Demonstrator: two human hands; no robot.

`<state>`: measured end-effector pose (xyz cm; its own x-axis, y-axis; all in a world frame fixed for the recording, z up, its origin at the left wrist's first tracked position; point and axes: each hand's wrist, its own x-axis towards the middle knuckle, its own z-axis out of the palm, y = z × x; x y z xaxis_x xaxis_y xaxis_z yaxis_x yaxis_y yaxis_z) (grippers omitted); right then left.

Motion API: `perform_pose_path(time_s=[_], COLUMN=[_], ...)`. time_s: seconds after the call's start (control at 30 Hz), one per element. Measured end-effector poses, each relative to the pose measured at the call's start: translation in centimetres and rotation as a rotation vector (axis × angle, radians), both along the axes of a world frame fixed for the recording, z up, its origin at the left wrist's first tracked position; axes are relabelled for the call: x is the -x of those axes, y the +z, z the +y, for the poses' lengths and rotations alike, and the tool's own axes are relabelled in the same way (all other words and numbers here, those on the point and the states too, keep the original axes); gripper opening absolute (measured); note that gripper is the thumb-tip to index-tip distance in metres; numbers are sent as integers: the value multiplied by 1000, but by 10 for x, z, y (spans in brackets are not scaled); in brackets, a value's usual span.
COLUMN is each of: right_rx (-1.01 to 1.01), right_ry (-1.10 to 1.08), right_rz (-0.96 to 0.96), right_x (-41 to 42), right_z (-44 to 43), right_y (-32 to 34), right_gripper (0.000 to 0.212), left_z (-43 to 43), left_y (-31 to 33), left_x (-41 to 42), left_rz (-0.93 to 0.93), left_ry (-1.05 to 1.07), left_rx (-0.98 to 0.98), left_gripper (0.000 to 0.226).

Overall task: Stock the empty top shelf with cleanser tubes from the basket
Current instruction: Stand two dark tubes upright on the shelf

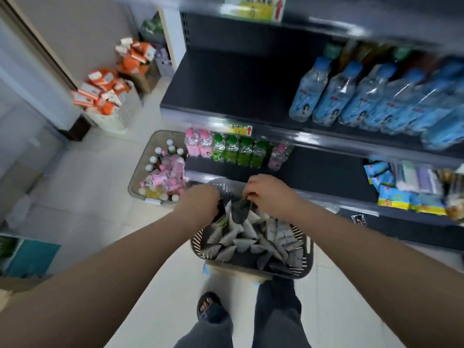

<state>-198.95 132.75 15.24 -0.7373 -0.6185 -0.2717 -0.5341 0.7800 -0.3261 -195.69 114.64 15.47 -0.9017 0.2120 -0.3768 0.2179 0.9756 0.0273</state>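
Cleanser tubes (247, 238): flat, wedge-shaped, grey-white with dark ends, heaped in the slatted grey basket (307, 249) on the floor at 6 o'clock of the shelving. Left hand (200, 200) closed on a dark tube (220, 207); right hand (267, 190) pinching another tube (239, 208), both over the basket's far rim. Top shelf (226, 86), 12 o'clock: bare left half, blue bottles (356, 96) toward 2 o'clock. Second basket (140, 169), 10 o'clock, holds pink bottles.

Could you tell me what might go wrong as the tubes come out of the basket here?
Both hands, left hand and right hand, are grabbing at once in the basket, so loosely piled cleanser tubes could spill onto the floor. On the shelf, the water bottles beside the bare space could be knocked over.
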Motion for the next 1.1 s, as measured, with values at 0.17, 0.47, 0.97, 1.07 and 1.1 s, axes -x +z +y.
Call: perform_pose_path(time_s=[0.17,0.47,0.97,1.07,1.1], right_rx=[129,246,304,341,347], right_ry=[-230,-375,-320,-323,-322], right_rz=[44,168,250,270,297], right_x=[-4,14,47,55,58], right_z=[-1,4,34,40,41], right_y=[54,141,249,271,279], right_gripper=[23,21,21,19,18], left_z=[-17,-19,12,14,14], left_y=[52,143,250,277,286], left_x=[17,42,93,104,107], left_rz=[132,373,509,540,552], left_ry=[-108,-263,-285,-295,-305], left_rx=[54,-3,-47,-67,-76], left_gripper=[20,17,18,15,14])
